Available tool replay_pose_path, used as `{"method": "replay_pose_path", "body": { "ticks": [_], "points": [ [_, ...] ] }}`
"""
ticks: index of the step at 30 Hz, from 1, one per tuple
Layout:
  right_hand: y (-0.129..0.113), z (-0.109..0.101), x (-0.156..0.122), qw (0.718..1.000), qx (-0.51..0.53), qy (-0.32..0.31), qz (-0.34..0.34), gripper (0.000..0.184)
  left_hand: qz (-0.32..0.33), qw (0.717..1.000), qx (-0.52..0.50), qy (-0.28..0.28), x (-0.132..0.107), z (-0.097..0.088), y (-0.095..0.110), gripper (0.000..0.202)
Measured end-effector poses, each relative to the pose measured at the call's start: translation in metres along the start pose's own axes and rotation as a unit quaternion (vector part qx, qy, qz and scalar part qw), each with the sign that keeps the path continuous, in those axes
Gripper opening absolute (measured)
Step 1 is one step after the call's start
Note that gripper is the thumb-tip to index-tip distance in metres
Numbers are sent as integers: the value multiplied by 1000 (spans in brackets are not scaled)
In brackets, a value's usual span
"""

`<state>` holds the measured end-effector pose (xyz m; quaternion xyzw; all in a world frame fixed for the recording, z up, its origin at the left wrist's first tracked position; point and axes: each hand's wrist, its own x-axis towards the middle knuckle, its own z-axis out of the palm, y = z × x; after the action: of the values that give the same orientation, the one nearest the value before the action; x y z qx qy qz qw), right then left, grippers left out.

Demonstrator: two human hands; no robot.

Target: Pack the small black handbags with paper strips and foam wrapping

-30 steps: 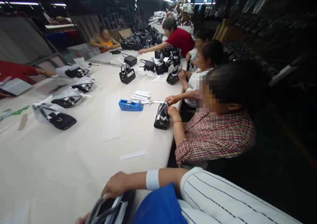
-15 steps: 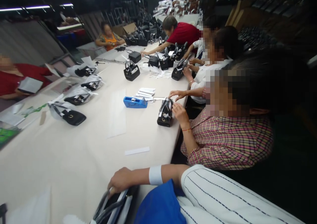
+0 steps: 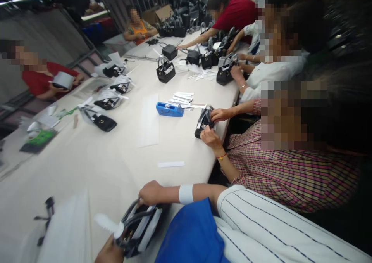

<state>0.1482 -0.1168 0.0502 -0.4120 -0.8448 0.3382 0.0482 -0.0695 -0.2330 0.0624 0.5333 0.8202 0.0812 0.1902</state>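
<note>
A small black handbag (image 3: 139, 226) with grey handles and white paper wrapping lies at the near table edge, in front of my blue apron. My right hand (image 3: 151, 192), with a white wristband and a striped sleeve behind it, is closed on the bag's handle end. My left hand (image 3: 108, 252) shows only partly at the bottom edge and grips the bag's near end. A white paper tab (image 3: 106, 222) sticks out to the left of the bag.
A white sheet (image 3: 68, 232) lies left of the bag. Beside me a person in a plaid shirt handles a black bag (image 3: 204, 119) near a blue tape dispenser (image 3: 169, 109). A paper strip (image 3: 171, 164) lies between us. Wrapped bags (image 3: 104, 122) line the far side, where more people sit.
The view has dropped and swung, so my bag and both hands sit higher in the picture. My left hand shows more. The person beside me has tipped their bag over.
</note>
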Motion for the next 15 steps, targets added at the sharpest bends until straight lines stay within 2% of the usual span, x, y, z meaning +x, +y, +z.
{"method": "replay_pose_path", "body": {
  "ticks": [2, 5, 11, 15],
  "points": [
    [-4, -6, -1, 1000, -3, -5, 14, 39, 12, 998, -40, 36, -5, -3, 9, 42],
    [-6, -7, 2, 1000, 0, 4, 20, 37, 42, 997, -41, 53, -4, -2, 17, 44],
    [0, 7, 11, 999, 35, 34, 20, 31, 27, 996, -51, 62, 0, 5, 12, 41],
    [8, 9, 8, 997, 75, 15, 20, 30, 37, 996, -69, 47, -6, 4, 10, 37]
  ]
}}
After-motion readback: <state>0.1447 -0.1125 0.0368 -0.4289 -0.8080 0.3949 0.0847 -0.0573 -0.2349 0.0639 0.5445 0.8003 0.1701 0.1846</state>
